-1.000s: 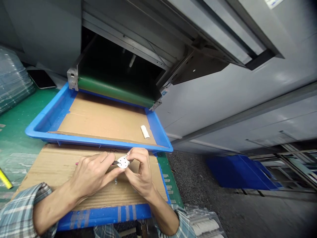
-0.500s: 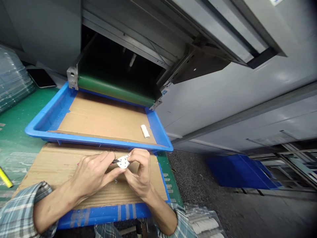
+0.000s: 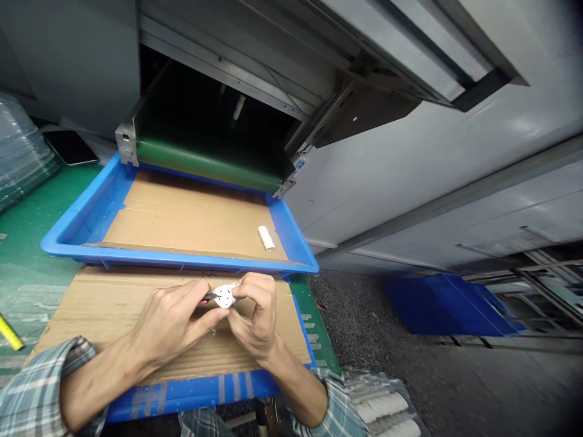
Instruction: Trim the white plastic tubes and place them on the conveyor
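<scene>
My left hand (image 3: 175,318) is closed around a small tool (image 3: 209,297) with a dark pointed tip and a bit of pink at its handle. Most of that tool is hidden by the fingers, so its kind is unclear. The tip reaches the face of a white round piece (image 3: 223,297) that has several small dark holes. Between thumb and fingers, my right hand (image 3: 255,315) grips this piece from its right side. My left thumb also lies close to its lower edge. Below both hands is a cardboard sheet (image 3: 109,309).
Beyond the hands stands a blue tray (image 3: 182,258) lined with cardboard, with a white cylindrical piece (image 3: 266,238) inside. Over its far side hangs a green conveyor belt (image 3: 209,164). A phone (image 3: 71,148), clear plastic trays (image 3: 25,158) and a yellow object (image 3: 10,332) lie left.
The dark tip now lies further across the face of the white piece, and the piece is tilted slightly differently. The camera view has shifted a little; both hands keep their hold.
</scene>
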The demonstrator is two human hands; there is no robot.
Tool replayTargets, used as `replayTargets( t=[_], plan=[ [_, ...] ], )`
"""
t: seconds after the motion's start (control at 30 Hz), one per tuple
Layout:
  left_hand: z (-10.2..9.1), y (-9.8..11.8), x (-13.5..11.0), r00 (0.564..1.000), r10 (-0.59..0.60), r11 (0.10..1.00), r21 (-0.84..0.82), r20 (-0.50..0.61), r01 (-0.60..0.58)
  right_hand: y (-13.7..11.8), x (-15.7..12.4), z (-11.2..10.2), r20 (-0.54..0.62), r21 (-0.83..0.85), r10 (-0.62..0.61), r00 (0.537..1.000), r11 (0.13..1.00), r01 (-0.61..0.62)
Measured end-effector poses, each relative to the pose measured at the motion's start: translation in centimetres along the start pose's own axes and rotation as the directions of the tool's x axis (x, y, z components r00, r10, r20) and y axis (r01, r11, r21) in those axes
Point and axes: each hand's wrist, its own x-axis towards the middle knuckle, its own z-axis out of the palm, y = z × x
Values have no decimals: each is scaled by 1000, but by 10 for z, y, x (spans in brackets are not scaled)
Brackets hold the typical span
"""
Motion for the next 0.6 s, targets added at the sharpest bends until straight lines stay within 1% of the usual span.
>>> replayTargets(
  t=[0.1,0.17,0.2,0.27,0.33,0.37,0.5,0.6],
  plan=[
    [2,0,-1,1000,26,1000,-10,8,-26,0,0,1,2,8,5,1000,1000,-5],
    [3,0,-2,998,63,998,-21,3,-62,1,-1,2,13,58,27,1000,998,-27],
    [2,-1,-3,997,82,996,-29,-9,-82,1,-1,2,18,94,60,998,994,-61],
    [1,-1,-3,994,100,994,-47,-42,-102,1,-1,2,45,182,171,984,967,-177],
    [-1,-2,-2,993,85,994,-55,-76,-90,1,-1,1,101,266,267,959,921,-284],
    [-2,-3,-1,994,72,996,-54,-86,-77,1,0,0,142,300,280,950,902,-310],
    [-3,-5,1,992,75,995,-52,-103,-81,-1,0,-4,282,367,183,942,886,-282],
    [-3,-6,1,989,84,994,-57,-120,-91,-3,-1,-4,324,364,153,934,891,-272]
  ],
)
